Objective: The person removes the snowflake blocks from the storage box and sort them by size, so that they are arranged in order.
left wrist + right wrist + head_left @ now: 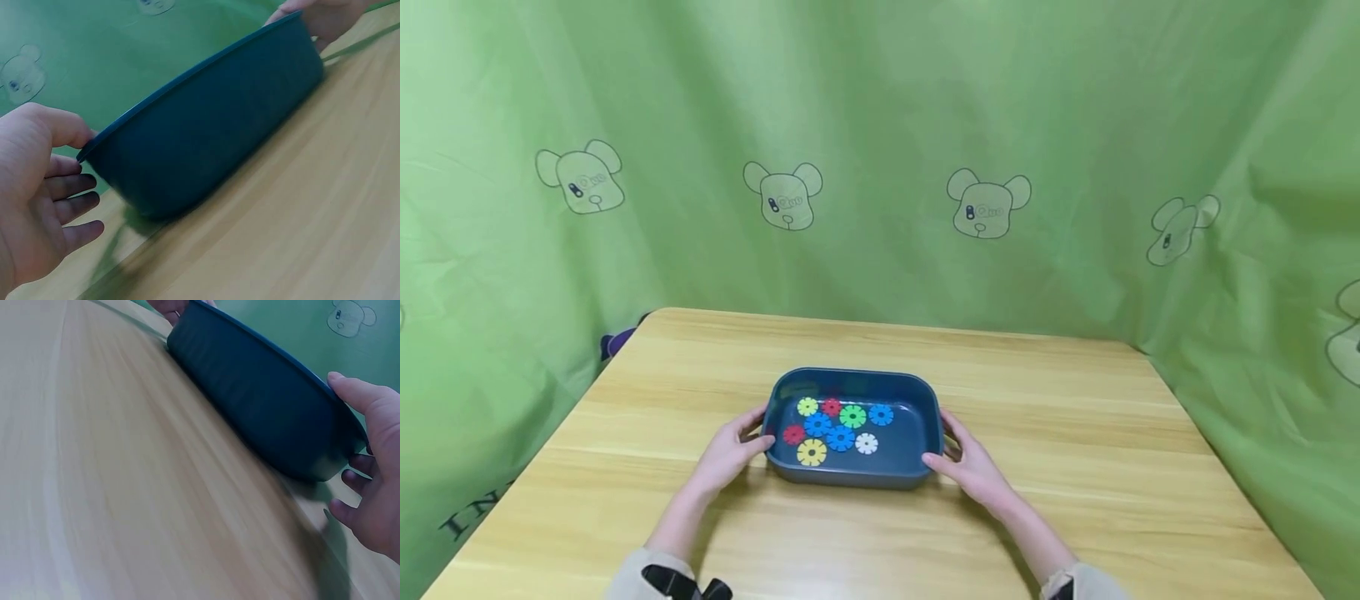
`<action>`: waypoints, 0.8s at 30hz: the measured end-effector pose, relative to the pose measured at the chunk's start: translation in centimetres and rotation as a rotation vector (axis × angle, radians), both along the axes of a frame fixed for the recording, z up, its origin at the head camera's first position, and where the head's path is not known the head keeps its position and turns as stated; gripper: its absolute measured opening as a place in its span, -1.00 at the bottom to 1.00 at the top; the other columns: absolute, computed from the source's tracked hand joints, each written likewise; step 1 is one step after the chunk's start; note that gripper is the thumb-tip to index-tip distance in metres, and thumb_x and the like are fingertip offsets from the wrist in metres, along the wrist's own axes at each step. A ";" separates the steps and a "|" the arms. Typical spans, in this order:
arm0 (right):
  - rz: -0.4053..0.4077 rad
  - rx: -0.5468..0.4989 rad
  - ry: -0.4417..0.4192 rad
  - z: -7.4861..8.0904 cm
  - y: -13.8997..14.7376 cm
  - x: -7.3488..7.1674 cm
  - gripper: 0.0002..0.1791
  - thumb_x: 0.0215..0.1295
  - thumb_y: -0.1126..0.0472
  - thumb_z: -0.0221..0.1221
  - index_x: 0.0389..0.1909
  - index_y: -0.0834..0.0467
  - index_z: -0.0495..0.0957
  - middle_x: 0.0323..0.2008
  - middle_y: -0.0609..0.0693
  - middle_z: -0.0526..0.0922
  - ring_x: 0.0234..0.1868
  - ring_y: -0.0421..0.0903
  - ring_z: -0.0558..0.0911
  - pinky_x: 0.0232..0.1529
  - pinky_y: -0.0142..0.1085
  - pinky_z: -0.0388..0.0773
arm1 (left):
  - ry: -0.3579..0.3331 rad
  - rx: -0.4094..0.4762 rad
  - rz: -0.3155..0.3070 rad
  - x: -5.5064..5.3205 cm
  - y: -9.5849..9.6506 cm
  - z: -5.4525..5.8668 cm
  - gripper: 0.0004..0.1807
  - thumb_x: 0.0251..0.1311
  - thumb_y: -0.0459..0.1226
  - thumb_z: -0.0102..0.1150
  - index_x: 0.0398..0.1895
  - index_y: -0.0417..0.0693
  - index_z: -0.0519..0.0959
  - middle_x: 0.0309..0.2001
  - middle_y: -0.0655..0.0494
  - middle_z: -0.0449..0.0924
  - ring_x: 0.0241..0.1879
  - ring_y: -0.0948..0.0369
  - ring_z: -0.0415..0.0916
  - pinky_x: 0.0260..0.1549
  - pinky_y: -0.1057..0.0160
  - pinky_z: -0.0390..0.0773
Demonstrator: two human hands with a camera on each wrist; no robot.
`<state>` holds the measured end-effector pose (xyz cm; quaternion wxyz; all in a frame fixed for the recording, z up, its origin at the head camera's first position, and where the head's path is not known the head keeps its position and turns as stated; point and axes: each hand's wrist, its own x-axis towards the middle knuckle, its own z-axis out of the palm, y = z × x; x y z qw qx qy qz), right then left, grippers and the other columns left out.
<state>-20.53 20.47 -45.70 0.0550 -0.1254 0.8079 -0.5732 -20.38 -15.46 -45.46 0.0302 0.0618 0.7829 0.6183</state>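
Fingers (749, 417) at both ends of blue tray (850, 478), "Quo" (990, 212) on green curtain (880, 275).

The head view looks forward and down from the near side of a dark-blue, round-cornered rectangular plastic tub (850, 478), far enough back to take in the light wood-grain desk (1075, 467) around it and the green printed cloth (880, 92) behind it. Two wrist views, low, tilted and much closer, face the tub from its near left and near right, sharing its outer near wall.
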 end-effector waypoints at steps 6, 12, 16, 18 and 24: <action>0.007 -0.055 0.000 0.0 -2.1 -0.2 -0.17 0.16 0.31 0.25 0.38 0.31 0.02 0.34 0.30 0.11 0.33 0.21 0.14 0.24 -0.04 0.16 | -0.015 -0.020 0.015 0.0 -2.0 0.1 -0.37 0.19 -0.41 0.08 0.33 -0.35 0.16 0.31 -0.33 0.13 0.26 -0.17 0.17 0.18 -0.02 0.19; 0.003 -0.100 -0.008 -0.2 -3.9 -0.4 -0.17 0.15 0.32 0.25 0.39 0.29 0.02 0.35 0.28 0.12 0.34 0.19 0.14 0.23 -0.05 0.17 | -0.021 -0.024 0.048 0.3 -3.5 0.3 -0.39 0.20 -0.41 0.06 0.32 -0.36 0.17 0.31 -0.32 0.14 0.29 -0.14 0.13 0.20 -0.01 0.15; 0.002 -0.137 -0.014 -0.3 -5.0 -0.4 -0.16 0.13 0.35 0.26 0.38 0.30 0.03 0.34 0.28 0.14 0.33 0.19 0.17 0.21 -0.07 0.21 | -0.012 -0.040 0.048 0.5 -4.5 0.2 -0.39 0.21 -0.40 0.05 0.32 -0.36 0.17 0.30 -0.32 0.15 0.29 -0.14 0.11 0.21 -0.02 0.12; 0.005 -0.147 -0.016 -0.4 -5.5 -0.4 -0.16 0.13 0.36 0.26 0.38 0.30 0.03 0.33 0.28 0.15 0.31 0.19 0.19 0.21 -0.07 0.22 | -0.001 -0.051 0.051 0.6 -5.0 0.2 -0.39 0.22 -0.39 0.05 0.32 -0.38 0.16 0.29 -0.33 0.17 0.28 -0.14 0.13 0.20 0.00 0.14; 0.019 -0.145 -0.004 -0.3 -6.7 -0.6 -0.14 0.13 0.32 0.28 0.38 0.33 0.01 0.31 0.31 0.17 0.28 0.21 0.22 0.19 -0.05 0.26 | 0.017 -0.058 0.076 0.6 -6.0 0.1 -0.40 0.22 -0.40 0.03 0.32 -0.39 0.15 0.29 -0.33 0.18 0.27 -0.12 0.15 0.07 0.43 0.24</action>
